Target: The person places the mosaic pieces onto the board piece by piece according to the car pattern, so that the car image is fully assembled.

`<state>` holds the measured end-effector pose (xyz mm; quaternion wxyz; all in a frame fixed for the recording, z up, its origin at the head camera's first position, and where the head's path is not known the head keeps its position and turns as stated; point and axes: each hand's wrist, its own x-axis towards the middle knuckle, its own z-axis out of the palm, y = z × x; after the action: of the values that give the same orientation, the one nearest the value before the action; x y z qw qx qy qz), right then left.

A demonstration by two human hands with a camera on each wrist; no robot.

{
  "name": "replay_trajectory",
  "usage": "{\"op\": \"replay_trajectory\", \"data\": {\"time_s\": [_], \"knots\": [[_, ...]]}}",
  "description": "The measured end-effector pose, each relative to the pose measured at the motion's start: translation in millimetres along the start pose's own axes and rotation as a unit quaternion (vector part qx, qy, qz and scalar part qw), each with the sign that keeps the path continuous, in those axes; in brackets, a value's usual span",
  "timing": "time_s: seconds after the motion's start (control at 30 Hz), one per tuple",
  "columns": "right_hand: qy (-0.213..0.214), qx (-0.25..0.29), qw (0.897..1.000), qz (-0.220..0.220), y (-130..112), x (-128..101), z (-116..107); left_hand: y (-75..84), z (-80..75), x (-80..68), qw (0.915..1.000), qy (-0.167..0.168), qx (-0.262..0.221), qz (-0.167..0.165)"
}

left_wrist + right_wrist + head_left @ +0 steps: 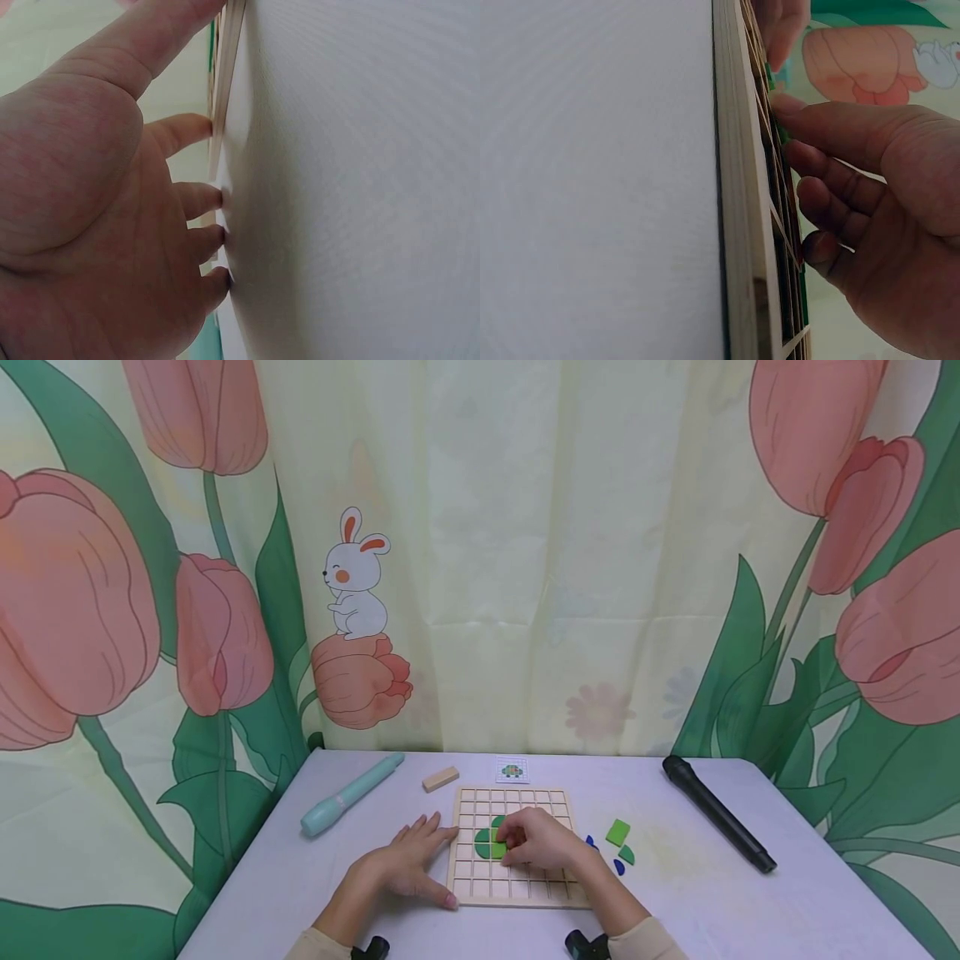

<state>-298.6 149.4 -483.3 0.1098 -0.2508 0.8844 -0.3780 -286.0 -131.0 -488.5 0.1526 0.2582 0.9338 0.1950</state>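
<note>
A wooden grid board (510,885) (739,225) lies flat on the white table (690,893). A round green shape (484,843) of flat pieces sits in its middle cells. My right hand (508,843) (780,88) arches over the board, thumb and index fingertip pinching a green piece (770,77) at the grid. The left hand (431,860) (214,199) lies flat on the table, its straight fingers against the board's left edge (226,67) and its thumb along the near left corner.
Right of the board lie a loose green square (617,832), a green quarter piece (626,854) and small blue pieces (618,866). Behind it are a pattern card (512,769), a wooden block (440,778) and a teal pen (348,794). A black microphone (716,812) lies far right.
</note>
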Motion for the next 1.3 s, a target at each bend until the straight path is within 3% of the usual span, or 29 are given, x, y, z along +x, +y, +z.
{"op": "replay_trajectory", "data": {"time_s": [0.4,0.73,1.07,1.3], "knots": [[0.005,-0.003,1.0,-0.003,1,-2,-3,-0.2,0.5,0.3,1.0,-0.002,-0.005,-0.004],[0.058,-0.038,0.997,-0.026,6,-9,-26,-0.1,0.6,2.1,0.9999,-0.003,-0.001,-0.01],[0.092,-0.045,0.994,0.035,17,-23,-49,-0.8,0.3,1.5,1.0,-0.003,-0.002,-0.009],[0.111,-0.044,0.992,0.048,27,-34,-65,-0.1,-1.2,0.8,1.0,-0.005,-0.005,-0.004]]}}
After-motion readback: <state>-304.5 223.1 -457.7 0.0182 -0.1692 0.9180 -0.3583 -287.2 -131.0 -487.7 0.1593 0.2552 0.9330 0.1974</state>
